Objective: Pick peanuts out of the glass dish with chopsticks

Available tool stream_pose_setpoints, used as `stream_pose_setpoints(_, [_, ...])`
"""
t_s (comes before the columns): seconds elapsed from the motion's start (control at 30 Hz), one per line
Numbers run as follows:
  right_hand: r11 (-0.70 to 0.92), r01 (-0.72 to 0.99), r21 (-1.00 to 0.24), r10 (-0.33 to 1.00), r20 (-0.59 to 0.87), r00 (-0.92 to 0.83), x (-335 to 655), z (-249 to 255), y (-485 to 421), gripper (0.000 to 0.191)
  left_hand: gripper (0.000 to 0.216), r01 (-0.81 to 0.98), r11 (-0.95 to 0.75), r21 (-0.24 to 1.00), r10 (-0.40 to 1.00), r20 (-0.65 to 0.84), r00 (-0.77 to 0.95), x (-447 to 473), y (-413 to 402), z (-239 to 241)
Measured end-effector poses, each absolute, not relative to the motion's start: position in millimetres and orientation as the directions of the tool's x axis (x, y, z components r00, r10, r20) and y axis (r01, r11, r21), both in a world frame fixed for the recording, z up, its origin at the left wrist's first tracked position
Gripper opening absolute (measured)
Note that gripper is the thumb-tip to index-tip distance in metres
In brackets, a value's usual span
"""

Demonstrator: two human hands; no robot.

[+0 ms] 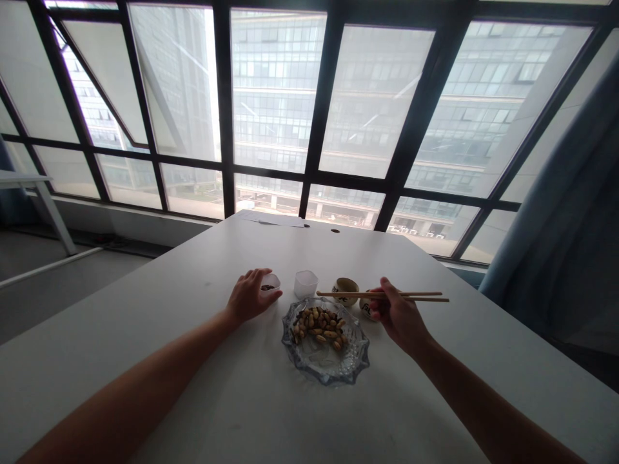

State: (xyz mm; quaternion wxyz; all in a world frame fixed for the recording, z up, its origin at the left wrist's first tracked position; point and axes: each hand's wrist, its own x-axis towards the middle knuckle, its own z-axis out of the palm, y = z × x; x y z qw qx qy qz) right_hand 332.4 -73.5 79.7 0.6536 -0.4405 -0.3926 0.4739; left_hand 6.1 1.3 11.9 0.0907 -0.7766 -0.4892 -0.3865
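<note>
My left hand (pixel 249 295) is curved around a small clear plastic cup (pixel 271 281) with dark bits in it, thumb on the near side and fingers on the far side. Between the thumb and fingers of my right hand (pixel 396 314) lies a pair of wooden chopsticks (pixel 348 294), almost level, tips pointing left. Their tips are close together; whether they pinch anything is too small to tell. Below them stands a scalloped glass bowl (pixel 355 367) with a heap of brown-shelled nuts (pixel 319 324) in its far part.
A second clear cup (pixel 305 283) stands behind the bowl. Beside it is a small ceramic cup (pixel 346 285) with dark writing; another ceramic cup (pixel 366 305) is partly hidden by my right hand. White sheets (pixel 280 220) lie at the white table's (pixel 232 399) far end, before the windows.
</note>
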Motion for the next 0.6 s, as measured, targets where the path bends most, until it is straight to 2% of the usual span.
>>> stream_pose_setpoints(0.13, [0.237,-0.171,-0.956,0.953,0.196,0.229,332.2,82.6,-75.8,0.05,0.046,0.829,-0.502,0.247,0.697,0.683,0.219,5.5,0.9,12.8])
stream_pose_setpoints(0.23, [0.396,0.054,-0.917,0.897,0.399,0.192,332.5,86.5,-84.6,0.05,0.046,0.809,-0.535,0.241,0.677,0.695,0.241,5.5,-0.9,15.1])
stream_pose_setpoints(0.33, [0.51,0.237,-0.827,0.845,0.533,0.04,332.1,91.5,-95.4,0.046,0.047,0.781,-0.584,0.223,0.641,0.717,0.275,6.7,-2.5,16.7])
stream_pose_setpoints(0.43, [0.529,0.245,-0.813,0.84,0.543,-0.012,330.4,95.7,-100.0,0.047,0.047,0.766,-0.603,0.222,0.627,0.726,0.284,7.6,-2.8,15.6])
stream_pose_setpoints(0.6, [0.453,0.117,-0.884,0.878,0.465,0.113,335.2,99.9,-89.7,0.049,0.048,0.794,-0.54,0.28,0.698,0.677,0.235,3.3,-0.3,15.5])
